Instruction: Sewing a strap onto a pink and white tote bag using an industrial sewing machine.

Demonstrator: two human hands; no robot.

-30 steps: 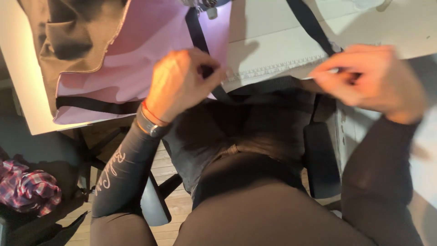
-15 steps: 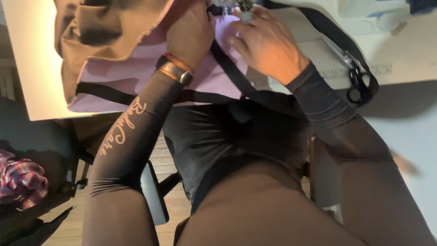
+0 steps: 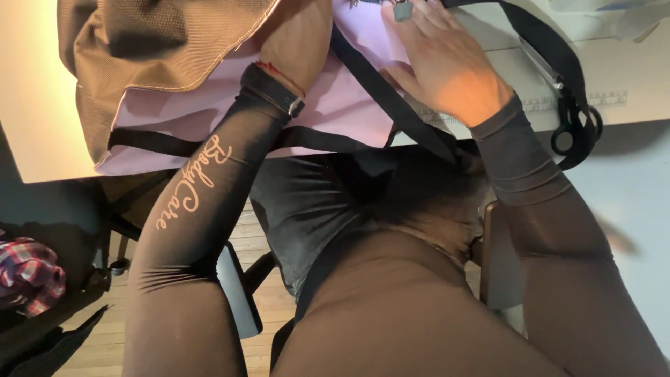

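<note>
— Both hands on it?
— Yes. Left hand (image 3: 296,42) and right hand (image 3: 447,63) lie flat, fingers spread, pressing the pink fabric (image 3: 335,105) onto the table (image 3: 42,112).
— Scissors (image 3: 569,119)?
— Just right, untouched.

Landmark: I'm taking the white table (image 3: 42,139) as my reference, its pale top lit warm along the left edge.
Scissors: black-handled scissors (image 3: 574,119) lie on the table's right part, finger loops close to its front edge, blades pointing away towards the back.
Ruler: I see a ruler strip (image 3: 579,101) marked along the table's front edge, passing right by the scissor loops.
Plaid cloth: a red and blue checked cloth (image 3: 28,274) sits below the table, far left, low down.
Chair: a dark chair armrest (image 3: 237,287) shows under the table's front edge.
Floor: I can make out light wooden floor (image 3: 259,287) beneath the table, between the chair parts.
</note>
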